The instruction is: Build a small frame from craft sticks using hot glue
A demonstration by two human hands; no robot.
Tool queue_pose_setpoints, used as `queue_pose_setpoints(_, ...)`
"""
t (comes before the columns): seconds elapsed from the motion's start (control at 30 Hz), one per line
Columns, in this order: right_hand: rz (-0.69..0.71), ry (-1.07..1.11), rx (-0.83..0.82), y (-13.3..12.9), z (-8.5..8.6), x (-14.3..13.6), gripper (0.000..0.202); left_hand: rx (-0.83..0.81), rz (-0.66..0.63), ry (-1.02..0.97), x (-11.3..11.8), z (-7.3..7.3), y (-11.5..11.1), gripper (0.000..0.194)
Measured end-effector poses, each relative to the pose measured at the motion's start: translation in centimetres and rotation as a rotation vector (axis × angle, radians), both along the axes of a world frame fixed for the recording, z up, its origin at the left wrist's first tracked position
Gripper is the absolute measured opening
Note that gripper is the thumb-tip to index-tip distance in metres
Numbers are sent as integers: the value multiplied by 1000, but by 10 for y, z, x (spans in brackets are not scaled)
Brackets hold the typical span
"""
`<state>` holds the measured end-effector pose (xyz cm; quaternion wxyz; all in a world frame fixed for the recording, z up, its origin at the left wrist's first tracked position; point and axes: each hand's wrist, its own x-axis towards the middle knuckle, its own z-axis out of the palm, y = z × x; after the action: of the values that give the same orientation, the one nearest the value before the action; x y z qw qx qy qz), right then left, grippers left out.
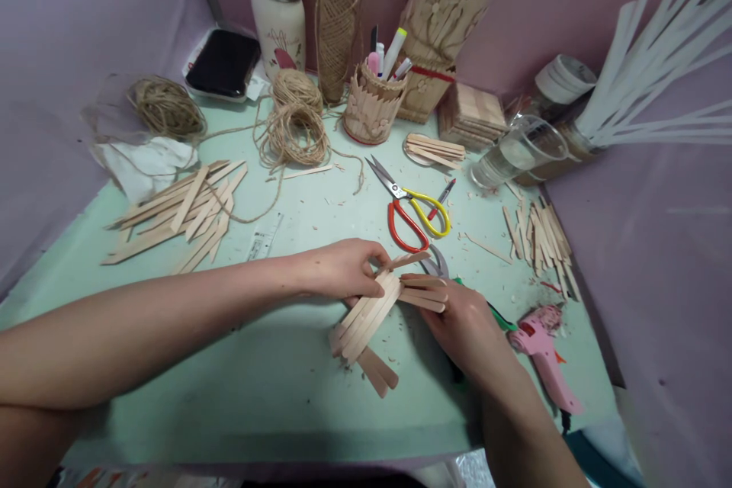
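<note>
A small piece built from wooden craft sticks (pixel 374 313) is held above the table, with sticks jutting out at its right side and lower end. My left hand (pixel 351 271) grips its upper left, thumb lying over the flat sticks. At the right, my right hand (pixel 460 316) is closed by the jutting stick ends; its fingertips are mostly hidden. A cutting tool with a curved grey blade (pixel 438 263) and green handles (pixel 500 318) lies partly hidden beneath that hand. Just beyond are scissors (pixel 409 206) with one red and one yellow handle.
Loose craft sticks (pixel 188 206) lie left, with cut pieces (pixel 540 236) at right. A pink glue gun (pixel 546 362) rests near the right edge. Behind stand twine (pixel 294 126), a pen holder (pixel 371 107), a white bottle (pixel 278 23) and a tilted clear cup (pixel 515 156).
</note>
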<state>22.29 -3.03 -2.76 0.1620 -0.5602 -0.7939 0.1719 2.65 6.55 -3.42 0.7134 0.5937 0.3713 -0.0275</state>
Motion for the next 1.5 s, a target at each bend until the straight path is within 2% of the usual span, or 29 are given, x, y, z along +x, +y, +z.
queue_pose_setpoints(0.17,-4,15,-39,1,3,-2,27,-2,10,-18,-2,-3,0,34)
queue_pose_setpoints(0.33,-68,53,-73,2,3,-1,27,21,-5,-31,-4,-6,1,30)
queue_pose_setpoints(0.53,-62,186,-174,5,6,7,27,13,-48,-1,-4,8,3,33)
queue_pose_setpoints(0.63,-87,293,-175,7,11,13,25,63,-66,40,-1,15,3,31)
queue_pose_setpoints(0.73,-89,457,-159,8,16,18,23,111,-88,109,-1,17,3,29)
queue_pose_setpoints(0.93,44,745,-204,16,16,21,22,140,-96,204,-2,11,6,33)
queue_pose_setpoints(1.23,71,650,-143,25,8,18,21,107,-83,265,1,14,5,37)
queue_pose_setpoints(1.5,60,591,-136,26,2,16,19,179,-59,307,4,16,4,42)
